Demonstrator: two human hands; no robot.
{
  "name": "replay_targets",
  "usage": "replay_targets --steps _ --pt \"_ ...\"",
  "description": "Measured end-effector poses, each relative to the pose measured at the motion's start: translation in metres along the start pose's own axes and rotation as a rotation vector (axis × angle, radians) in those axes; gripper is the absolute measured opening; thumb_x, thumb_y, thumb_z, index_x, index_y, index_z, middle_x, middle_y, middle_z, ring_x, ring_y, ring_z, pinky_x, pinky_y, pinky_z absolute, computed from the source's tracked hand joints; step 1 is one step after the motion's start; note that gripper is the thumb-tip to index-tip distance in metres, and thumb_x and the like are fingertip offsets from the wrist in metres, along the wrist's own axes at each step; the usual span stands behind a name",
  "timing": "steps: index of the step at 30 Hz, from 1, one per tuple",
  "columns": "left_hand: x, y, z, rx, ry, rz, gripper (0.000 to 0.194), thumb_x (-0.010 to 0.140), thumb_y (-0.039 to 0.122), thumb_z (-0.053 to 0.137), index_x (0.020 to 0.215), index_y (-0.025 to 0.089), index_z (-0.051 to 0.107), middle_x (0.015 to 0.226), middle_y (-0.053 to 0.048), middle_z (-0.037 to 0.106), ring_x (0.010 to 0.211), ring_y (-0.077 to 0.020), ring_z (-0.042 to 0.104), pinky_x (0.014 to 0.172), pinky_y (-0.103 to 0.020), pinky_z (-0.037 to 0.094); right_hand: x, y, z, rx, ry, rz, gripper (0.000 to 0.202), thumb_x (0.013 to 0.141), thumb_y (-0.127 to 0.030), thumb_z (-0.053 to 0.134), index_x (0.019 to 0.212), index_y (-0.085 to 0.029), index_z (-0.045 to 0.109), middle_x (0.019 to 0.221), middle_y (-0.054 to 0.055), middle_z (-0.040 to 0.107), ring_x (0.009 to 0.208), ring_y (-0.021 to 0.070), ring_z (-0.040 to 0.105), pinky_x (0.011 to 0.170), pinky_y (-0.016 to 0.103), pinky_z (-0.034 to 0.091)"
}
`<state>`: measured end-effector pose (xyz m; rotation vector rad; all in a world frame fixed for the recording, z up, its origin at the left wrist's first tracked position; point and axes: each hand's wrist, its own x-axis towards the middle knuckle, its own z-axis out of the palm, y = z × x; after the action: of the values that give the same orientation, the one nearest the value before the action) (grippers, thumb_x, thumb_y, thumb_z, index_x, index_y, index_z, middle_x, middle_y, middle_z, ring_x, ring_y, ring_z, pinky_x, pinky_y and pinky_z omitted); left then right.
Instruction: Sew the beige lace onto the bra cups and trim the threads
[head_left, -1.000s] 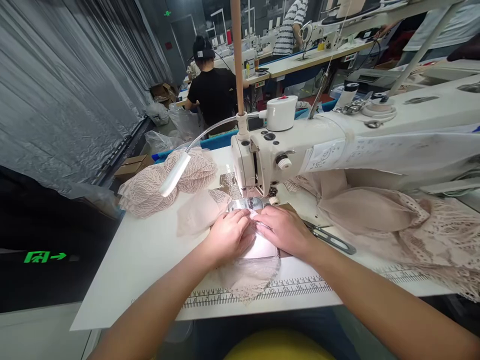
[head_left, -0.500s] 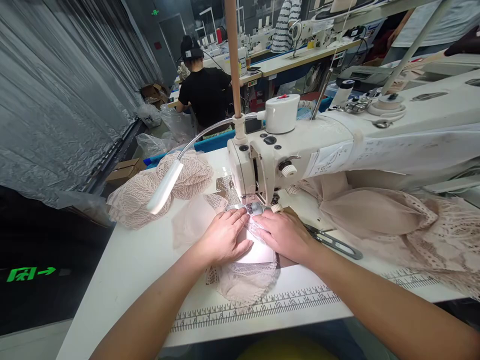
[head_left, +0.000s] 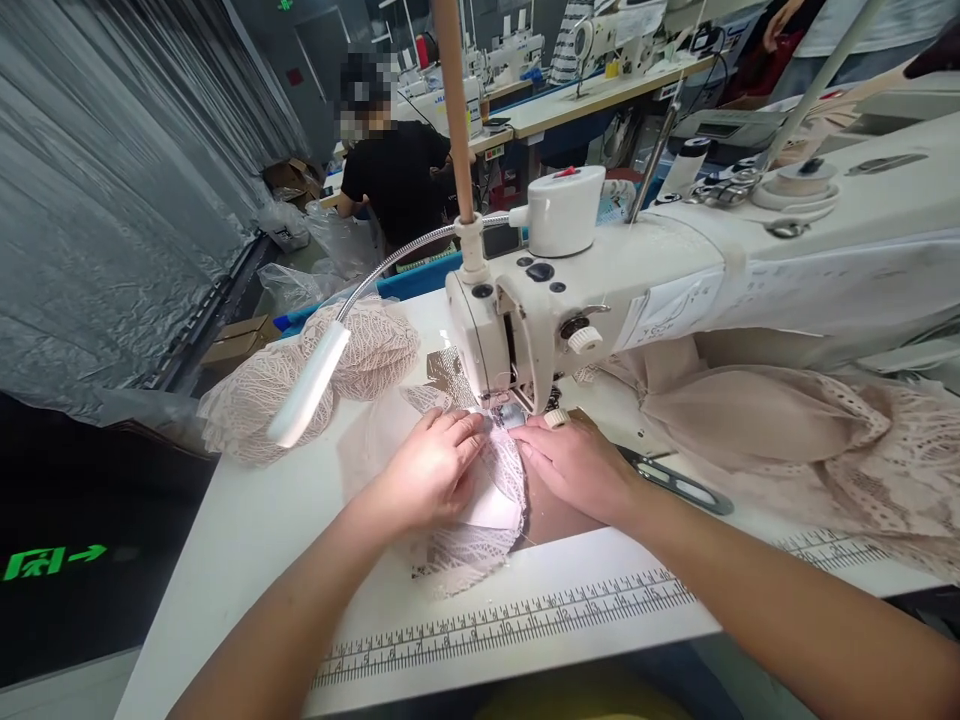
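A piece of pale pink lace fabric (head_left: pixel 504 468) lies beneath the presser foot (head_left: pixel 511 412) of a white sewing machine (head_left: pixel 551 290). My left hand (head_left: pixel 435 465) is on the fabric's left side, its fingers bent and close together over it, the thumb partly hidden. On the right, my right hand (head_left: pixel 574 465) lies low with fingers stretched out, the tips at the lace's edge beside the presser foot. A white layer (head_left: pixel 487 510) shows against the lace. Sheer pale fabric (head_left: pixel 371 440) spreads left of my left hand.
Bundled lace (head_left: pixel 375 350) is at the left under a lamp (head_left: pixel 311 385). Metal thread snips (head_left: pixel 682 485) lie right of my right hand, near beige lace garments (head_left: pixel 772 420). A printed ruler (head_left: pixel 517 625) runs along the front edge. A person in black (head_left: pixel 397 180) sits beyond.
The lace has turned and shifted left, showing more of its curved right edge. My left hand has moved left with its thumb drawn in. The whole view has shifted slightly.
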<state>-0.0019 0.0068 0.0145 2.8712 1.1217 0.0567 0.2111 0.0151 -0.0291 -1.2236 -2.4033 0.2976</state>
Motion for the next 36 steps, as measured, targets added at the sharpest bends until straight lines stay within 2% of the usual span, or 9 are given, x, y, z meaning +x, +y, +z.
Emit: replay_targets --steps 3,6,9,13,22,25,32,36 --pt "-0.003 0.012 0.01 0.007 0.1 -0.034 0.03 0.088 0.022 0.044 0.113 0.012 0.058 0.111 -0.013 0.062 0.108 -0.0255 0.054 0.106 -0.052 0.029 -0.001 0.001 -0.001 0.027 0.051 -0.019 0.028 0.087 -0.015 0.042 0.093 -0.019 0.069 0.078 0.005 0.067 0.071 0.0174 0.059 0.066 0.028 0.039" --pt "-0.005 0.018 0.023 -0.013 0.142 -0.056 0.033 0.089 0.033 0.045 0.112 0.013 0.058 0.1 -0.011 0.062 0.097 -0.0239 0.056 0.107 -0.054 0.025 -0.002 0.001 -0.001 0.038 0.079 -0.029 0.027 0.086 -0.014 0.042 0.091 -0.02 0.068 0.079 0.005 0.066 0.073 0.0168 0.059 0.066 0.027 0.039" --pt "-0.005 0.018 0.03 -0.036 0.151 -0.064 0.034 0.089 0.036 0.046 0.111 0.014 0.057 0.099 -0.009 0.061 0.092 -0.0227 0.056 0.108 -0.052 0.025 -0.003 0.0 -0.002 0.058 0.045 -0.027 0.028 0.088 -0.015 0.04 0.09 -0.02 0.068 0.078 0.004 0.066 0.07 0.0153 0.058 0.064 0.026 0.038" --pt "-0.006 0.017 0.029 -0.043 0.146 -0.061 0.033 0.089 0.036 0.044 0.111 0.014 0.057 0.1 -0.009 0.061 0.092 -0.0229 0.056 0.108 -0.051 0.025 -0.004 0.0 -0.002 0.078 0.003 -0.057 0.027 0.088 -0.015 0.041 0.09 -0.019 0.068 0.078 0.003 0.065 0.07 0.0143 0.057 0.063 0.026 0.037" --pt "-0.007 0.01 0.03 -0.08 0.153 -0.022 0.031 0.089 0.031 0.044 0.112 0.013 0.056 0.099 -0.01 0.06 0.097 -0.022 0.056 0.108 -0.05 0.025 -0.003 -0.003 -0.003 -0.002 -0.017 -0.106 0.029 0.088 -0.015 0.041 0.07 -0.016 0.064 0.065 0.001 0.052 0.057 0.0112 0.041 0.055 0.026 0.028" --pt "-0.007 0.006 0.029 -0.084 0.16 -0.009 0.03 0.089 0.029 0.044 0.111 0.013 0.057 0.097 -0.01 0.061 0.097 -0.0217 0.056 0.107 -0.05 0.026 -0.002 -0.004 -0.003 -0.007 -0.019 -0.106 0.028 0.087 -0.013 0.041 0.073 -0.016 0.066 0.066 0.001 0.052 0.058 0.0114 0.041 0.055 0.026 0.027" --pt "-0.005 -0.008 0.027 -0.032 0.167 -0.019 0.028 0.087 0.024 0.044 0.109 0.014 0.059 0.102 -0.012 0.062 0.099 -0.0233 0.057 0.106 -0.052 0.026 0.001 -0.006 -0.003 -0.042 -0.078 -0.057 0.031 0.085 -0.012 0.041 0.097 -0.019 0.068 0.073 0.002 0.058 0.059 0.0122 0.045 0.056 0.026 0.029" --pt "-0.003 -0.006 0.027 0.01 0.157 -0.01 0.031 0.088 0.02 0.041 0.113 0.014 0.058 0.104 -0.012 0.061 0.105 -0.0245 0.054 0.108 -0.053 0.022 0.002 -0.005 -0.001 -0.026 -0.049 -0.02 0.033 0.084 -0.01 0.041 0.101 -0.02 0.067 0.08 0.003 0.064 0.061 0.0131 0.051 0.059 0.026 0.034"
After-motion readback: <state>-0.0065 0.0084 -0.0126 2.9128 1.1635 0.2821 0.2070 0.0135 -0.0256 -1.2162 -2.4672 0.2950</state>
